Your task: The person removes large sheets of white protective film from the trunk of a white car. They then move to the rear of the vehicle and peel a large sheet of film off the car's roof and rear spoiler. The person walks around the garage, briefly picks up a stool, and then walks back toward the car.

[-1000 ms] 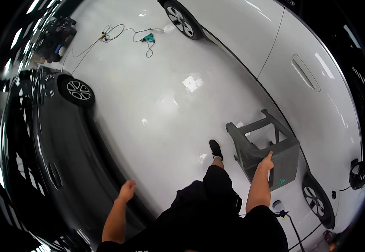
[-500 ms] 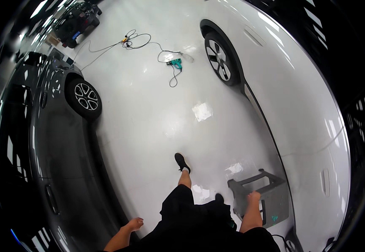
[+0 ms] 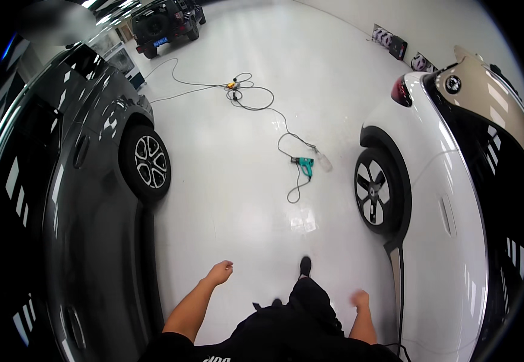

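My left hand (image 3: 221, 273) hangs over the pale floor beside the dark grey car (image 3: 99, 241), touching nothing. Its fingers are curled in, and no object shows in them. Near the white car (image 3: 431, 253) on my right, my right hand (image 3: 360, 298) is low over the floor, its fingers smeared by motion. Ahead of me a teal heat gun (image 3: 305, 165) lies on its side with its cable looped. Next to it is a clear plastic bottle (image 3: 325, 161), also lying down.
A black cable (image 3: 256, 108) coils across the floor around a yellow fitting (image 3: 233, 85). Farther off stands a black off-road vehicle (image 3: 165, 27). Several dark patterned panels (image 3: 388, 41) lean against the far right wall. My shoe (image 3: 305, 266) is on the glossy floor.
I have walked forward; the heat gun, cable and rear wheels are nearer. The grey plastic panel beside my right hand has left the view. My left hand has swung forward.
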Available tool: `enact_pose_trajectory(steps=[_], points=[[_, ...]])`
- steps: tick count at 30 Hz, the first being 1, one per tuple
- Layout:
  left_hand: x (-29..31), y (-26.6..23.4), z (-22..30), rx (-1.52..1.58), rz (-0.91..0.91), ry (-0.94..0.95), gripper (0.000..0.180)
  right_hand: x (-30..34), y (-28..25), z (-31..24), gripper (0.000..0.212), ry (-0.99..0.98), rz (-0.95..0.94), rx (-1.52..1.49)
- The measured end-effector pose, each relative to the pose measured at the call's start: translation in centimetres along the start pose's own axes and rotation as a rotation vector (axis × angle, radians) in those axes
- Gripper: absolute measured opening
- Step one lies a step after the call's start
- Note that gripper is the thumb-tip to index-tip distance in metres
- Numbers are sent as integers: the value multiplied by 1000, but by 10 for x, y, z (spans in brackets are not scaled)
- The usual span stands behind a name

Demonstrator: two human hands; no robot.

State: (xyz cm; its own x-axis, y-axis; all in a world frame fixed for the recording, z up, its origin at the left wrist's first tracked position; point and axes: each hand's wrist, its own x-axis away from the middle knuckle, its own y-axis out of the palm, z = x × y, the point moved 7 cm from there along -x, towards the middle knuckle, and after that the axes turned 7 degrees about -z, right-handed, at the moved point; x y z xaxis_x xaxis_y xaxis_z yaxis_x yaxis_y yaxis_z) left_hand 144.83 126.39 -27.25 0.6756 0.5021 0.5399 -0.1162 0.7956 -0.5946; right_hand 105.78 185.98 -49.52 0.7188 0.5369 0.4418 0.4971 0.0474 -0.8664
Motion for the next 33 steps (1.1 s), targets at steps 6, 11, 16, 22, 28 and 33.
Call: enact_pose_trajectory(steps=[6,11,16,22,28,33], points=[[-143,-88,27,92,83,-45,37,-218,-56,-6,7,264,-50,-722],[-143,-74,-66,-146,-154,-213,41,-451,-185,-245,17,57,-251,-267],[-192,-47,-115,-271,-497,-470,50,-636,-356,-462,29,47,-253,-769],[-345,-164,-71,382,-342,-338,51,-806,-425,-611,29,-323,-147,-204],[-673,-463,-41,346,235,-329,44,-909,-445,-619,26,-120,-386,160],[-805,-647,60,551,259,-202,44,-968,-465,-648,26,13,-584,162]])
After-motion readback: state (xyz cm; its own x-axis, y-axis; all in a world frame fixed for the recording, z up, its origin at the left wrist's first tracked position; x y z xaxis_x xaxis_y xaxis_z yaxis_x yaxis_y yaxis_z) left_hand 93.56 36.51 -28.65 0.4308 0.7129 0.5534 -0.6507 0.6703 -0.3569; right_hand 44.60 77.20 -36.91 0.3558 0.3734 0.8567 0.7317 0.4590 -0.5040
